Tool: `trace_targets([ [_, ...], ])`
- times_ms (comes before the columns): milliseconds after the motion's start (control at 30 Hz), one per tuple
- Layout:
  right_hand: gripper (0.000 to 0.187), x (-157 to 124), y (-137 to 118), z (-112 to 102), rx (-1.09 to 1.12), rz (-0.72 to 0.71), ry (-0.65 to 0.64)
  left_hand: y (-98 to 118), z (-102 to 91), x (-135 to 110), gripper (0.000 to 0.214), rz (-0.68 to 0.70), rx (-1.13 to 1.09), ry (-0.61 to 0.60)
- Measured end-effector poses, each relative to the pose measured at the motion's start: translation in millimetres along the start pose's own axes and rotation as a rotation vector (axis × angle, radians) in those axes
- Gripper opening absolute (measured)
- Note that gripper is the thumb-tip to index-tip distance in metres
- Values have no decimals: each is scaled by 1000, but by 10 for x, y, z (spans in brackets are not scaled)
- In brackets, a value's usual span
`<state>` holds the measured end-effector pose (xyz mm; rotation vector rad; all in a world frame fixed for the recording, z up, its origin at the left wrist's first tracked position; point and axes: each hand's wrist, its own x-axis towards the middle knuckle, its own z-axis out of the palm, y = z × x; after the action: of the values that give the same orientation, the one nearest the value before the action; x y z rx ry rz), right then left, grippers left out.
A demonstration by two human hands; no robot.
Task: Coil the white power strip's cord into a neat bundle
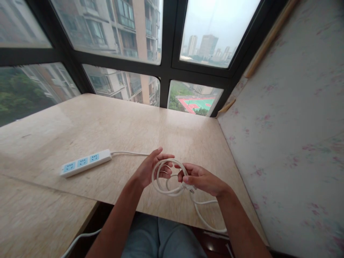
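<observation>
A white power strip [86, 163] with blue socket faces lies on the stone sill to the left. Its white cable [130, 153] runs right, passing behind my left hand [154, 166]. Between my hands, part of the cord is wound into a loose coil [158, 188]. My left hand is open at the coil's left side, thumb raised and fingers spread behind the loops. With thumb and fingers, my right hand [200, 178] grips the coil's right side, where a white plug [189, 187] shows just below the thumb. More cord hangs in a loop under my right wrist.
The beige stone sill [120, 122] spreads out ahead and left, with a seam at lower left. Dark-framed windows [166, 68] border its far side. A flower-patterned wall [290, 143] closes the right. Another white cable [83, 236] crosses a dark gap at lower left.
</observation>
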<state>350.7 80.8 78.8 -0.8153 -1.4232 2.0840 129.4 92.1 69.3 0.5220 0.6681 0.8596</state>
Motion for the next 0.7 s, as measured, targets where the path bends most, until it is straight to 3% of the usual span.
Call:
trace_targets([
  [133,39,24,-45,-61,-98,21,-13,5,62,-2,34,54,317,27],
  [233,45,25,-53,-103,-94,19,-1,-28,108,-28,37,47,362,20],
  [333,50,6,-31,-151,-66,-18,1,-57,138,-47,38,19,255,2],
  [467,59,-11,44,-177,50,-161,12,-107,207,-53,34,88,76,40],
  [700,56,17,233,-31,342,-349,153,-273,328,4,32,183,-194,172],
])
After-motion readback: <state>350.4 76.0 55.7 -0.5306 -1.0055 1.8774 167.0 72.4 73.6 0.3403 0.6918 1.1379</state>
